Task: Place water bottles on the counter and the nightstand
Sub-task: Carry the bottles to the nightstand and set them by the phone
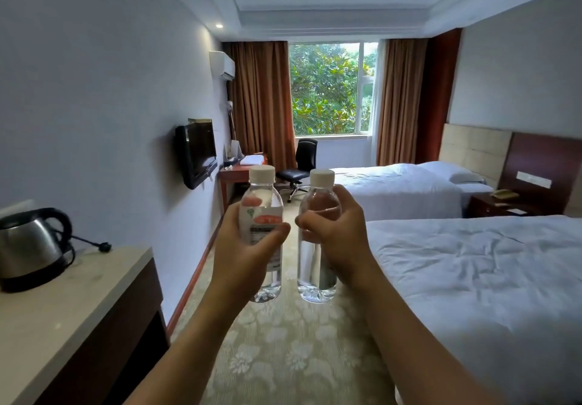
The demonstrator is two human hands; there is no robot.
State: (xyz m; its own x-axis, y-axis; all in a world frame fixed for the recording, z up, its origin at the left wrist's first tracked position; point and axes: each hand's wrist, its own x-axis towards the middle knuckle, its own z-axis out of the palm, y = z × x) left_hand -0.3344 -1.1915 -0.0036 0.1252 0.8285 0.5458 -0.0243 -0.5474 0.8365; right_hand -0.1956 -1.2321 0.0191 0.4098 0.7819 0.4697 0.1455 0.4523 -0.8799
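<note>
I hold two clear water bottles with white caps upright in front of me, side by side over the carpet. My left hand [244,247] grips the labelled bottle [261,203] around its middle. My right hand [338,234] grips the plain bottle [318,266] the same way. The pale stone counter [63,303] lies low at the left, beside my left forearm. The dark wooden nightstand [491,207] stands far off at the right, between the two beds.
A steel kettle [30,247] with its cord sits on the counter's back end. Two white beds [472,278] fill the right side. A patterned carpet aisle [283,357] runs ahead to a desk [234,173] and black office chair [299,168]. A phone [505,194] rests on the nightstand.
</note>
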